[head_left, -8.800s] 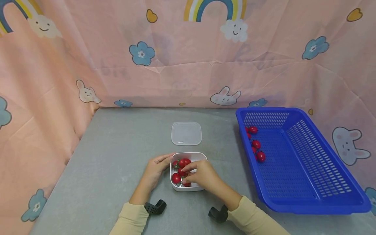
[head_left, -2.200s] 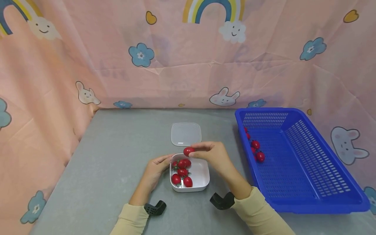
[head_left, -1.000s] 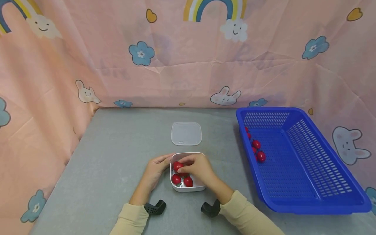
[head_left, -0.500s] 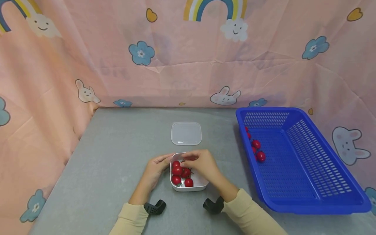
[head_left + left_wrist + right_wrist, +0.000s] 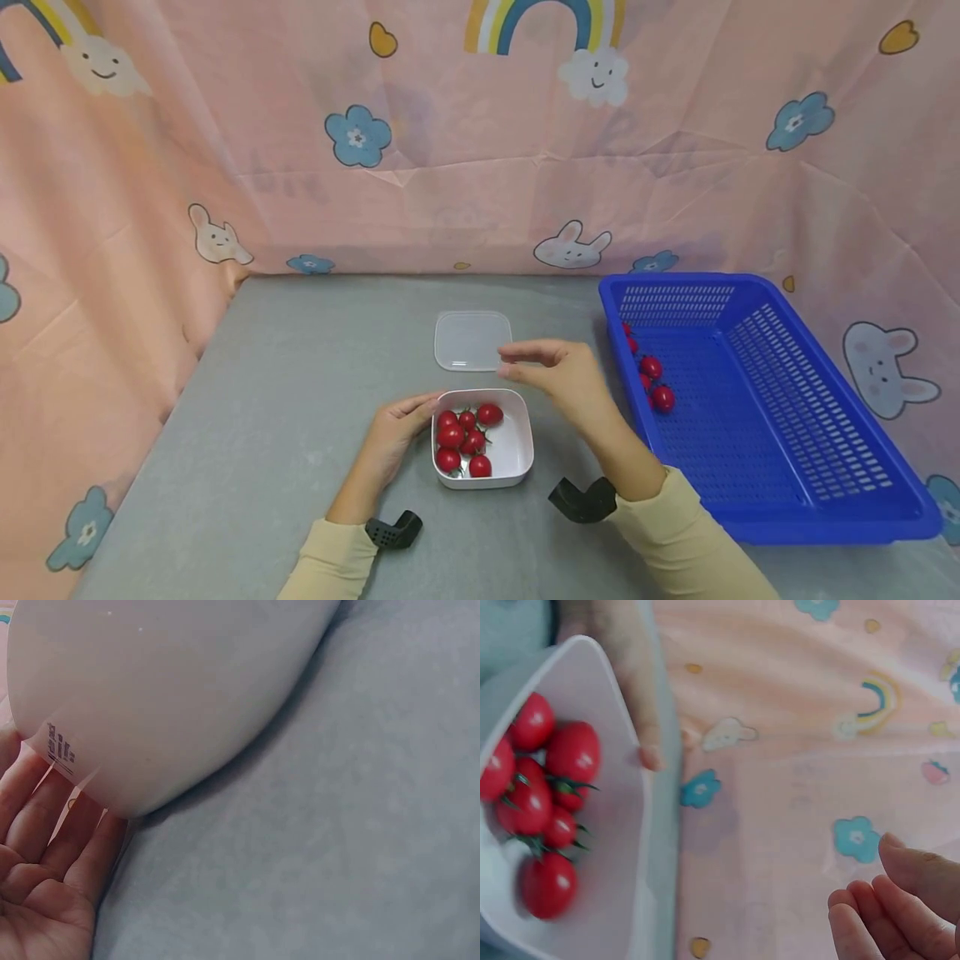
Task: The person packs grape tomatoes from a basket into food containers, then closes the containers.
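Observation:
A white plastic container (image 5: 520, 442) with several red cherry tomatoes (image 5: 474, 442) stands at the middle of the table. The tomatoes fill its left part, green stems showing on some. My left hand (image 5: 397, 429) rests against the container's left side; in the left wrist view its fairly straight fingers (image 5: 82, 832) touch the outer wall. My right hand (image 5: 566, 375) is raised behind and right of the container, near the lid, thumb and fingers apart with nothing between them. In the right wrist view, the right hand's fingers (image 5: 885, 922) are likewise bare.
A clear, flat lid (image 5: 471, 342) lies behind the container. To the right, a large blue basket (image 5: 750, 450) holds several tomatoes (image 5: 657, 385) along its left wall. A patterned pink cloth (image 5: 450, 200) hangs behind the grey table (image 5: 300, 358).
My right hand put the tomato into the container, shifted those inside, then let go and rose back and right. A tomato now lies at the container's back. The left hand stayed.

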A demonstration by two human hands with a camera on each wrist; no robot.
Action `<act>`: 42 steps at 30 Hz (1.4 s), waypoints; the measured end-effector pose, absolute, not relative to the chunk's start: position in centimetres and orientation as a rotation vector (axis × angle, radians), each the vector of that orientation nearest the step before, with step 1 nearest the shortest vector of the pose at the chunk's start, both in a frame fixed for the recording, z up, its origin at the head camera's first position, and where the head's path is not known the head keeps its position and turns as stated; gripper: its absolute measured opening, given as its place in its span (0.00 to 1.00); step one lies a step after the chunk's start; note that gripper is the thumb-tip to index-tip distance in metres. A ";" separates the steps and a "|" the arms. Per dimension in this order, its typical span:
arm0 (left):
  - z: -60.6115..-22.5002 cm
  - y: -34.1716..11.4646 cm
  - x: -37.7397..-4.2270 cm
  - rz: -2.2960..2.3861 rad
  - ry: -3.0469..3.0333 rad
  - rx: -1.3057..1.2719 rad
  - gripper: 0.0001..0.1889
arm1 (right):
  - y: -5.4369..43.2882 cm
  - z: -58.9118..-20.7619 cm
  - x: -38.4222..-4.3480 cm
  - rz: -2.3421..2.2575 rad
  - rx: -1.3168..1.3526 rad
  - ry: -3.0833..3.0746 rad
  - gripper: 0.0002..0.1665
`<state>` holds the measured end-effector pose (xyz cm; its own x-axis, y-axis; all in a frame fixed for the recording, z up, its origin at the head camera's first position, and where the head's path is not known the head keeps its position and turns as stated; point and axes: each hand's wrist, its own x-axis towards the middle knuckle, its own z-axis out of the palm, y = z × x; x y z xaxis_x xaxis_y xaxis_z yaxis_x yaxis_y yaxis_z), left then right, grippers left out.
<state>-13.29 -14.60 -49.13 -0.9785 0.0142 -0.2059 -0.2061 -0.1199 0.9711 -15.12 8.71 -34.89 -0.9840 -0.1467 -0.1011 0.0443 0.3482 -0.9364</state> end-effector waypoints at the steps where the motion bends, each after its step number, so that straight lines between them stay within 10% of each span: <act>1: -49.1 -14.6 -13.3 2.233 1.983 -0.219 0.17 | 9.0 -34.5 -15.2 -1.699 -0.090 2.440 0.19; 18: -49.2 -14.4 -13.3 2.251 1.981 -0.220 0.17 | 15.8 -30.7 -17.4 -1.574 0.032 2.626 0.31; 42: -49.3 -14.5 -13.2 2.238 2.008 -0.198 0.18 | 25.5 -35.5 -21.8 -1.706 0.243 2.490 0.36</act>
<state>-13.23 -14.53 -49.28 -0.9832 0.0079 -0.1823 -0.1820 -0.1077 0.9774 -21.78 25.48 -35.55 -0.9807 0.0680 -0.1835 0.1956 0.3544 -0.9144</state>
